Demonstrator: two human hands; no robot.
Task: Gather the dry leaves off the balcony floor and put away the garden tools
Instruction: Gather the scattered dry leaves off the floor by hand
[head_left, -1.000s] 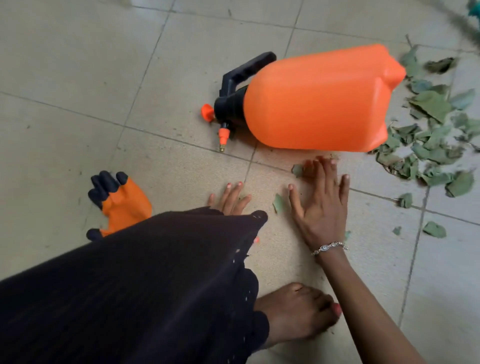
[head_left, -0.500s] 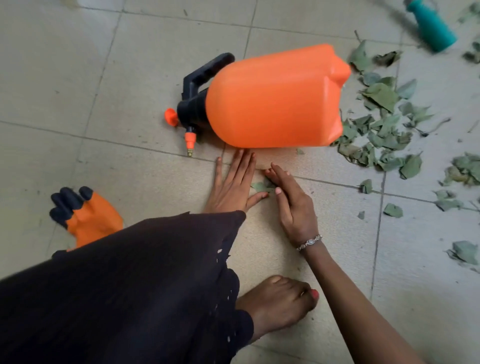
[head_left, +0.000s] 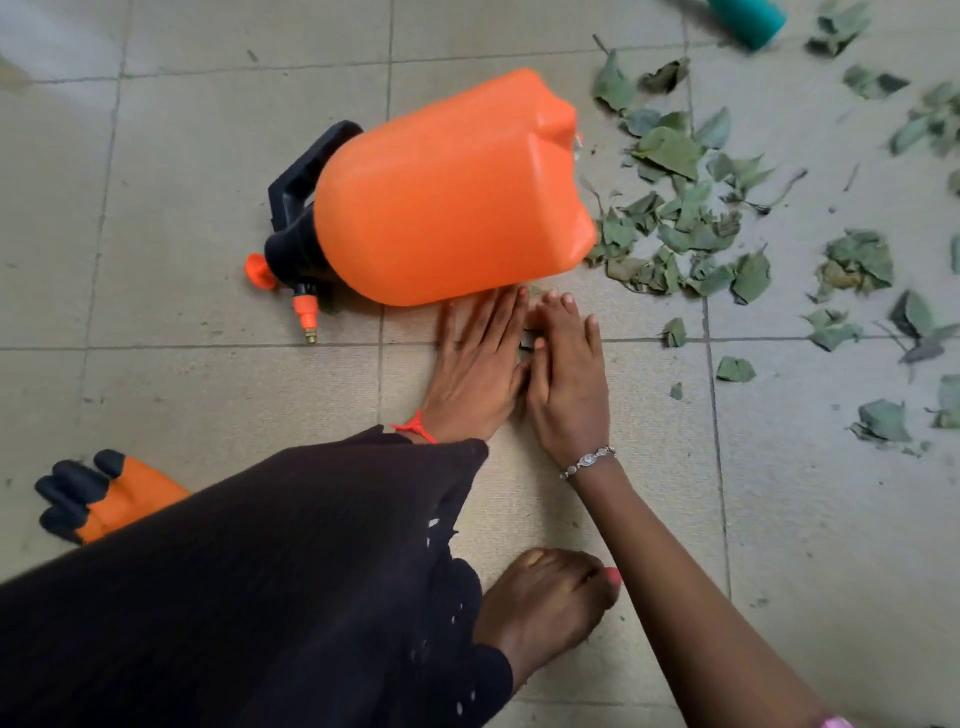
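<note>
My left hand (head_left: 480, 364) and my right hand (head_left: 566, 374) lie flat on the tiled floor, side by side, fingers straight, just in front of an orange pressure sprayer (head_left: 447, 202) that lies on its side. A small leaf scrap (head_left: 529, 340) shows in the gap between the two hands. Dry green leaves (head_left: 680, 223) form a loose pile to the right of the sprayer, with more scattered further right. An orange garden glove with black fingertips (head_left: 111, 496) lies at the left, partly hidden by my dark sleeve.
The sprayer's black handle and orange nozzle (head_left: 306, 317) point left. A teal object (head_left: 748, 18) lies at the top right edge. My bare foot (head_left: 545, 603) stands below the hands. Single leaves (head_left: 735, 370) dot the floor at right.
Both hands have slid together and forward toward the sprayer, closing on the leaf scraps between them. The camera view has shifted, bringing more leaves into sight at right.
</note>
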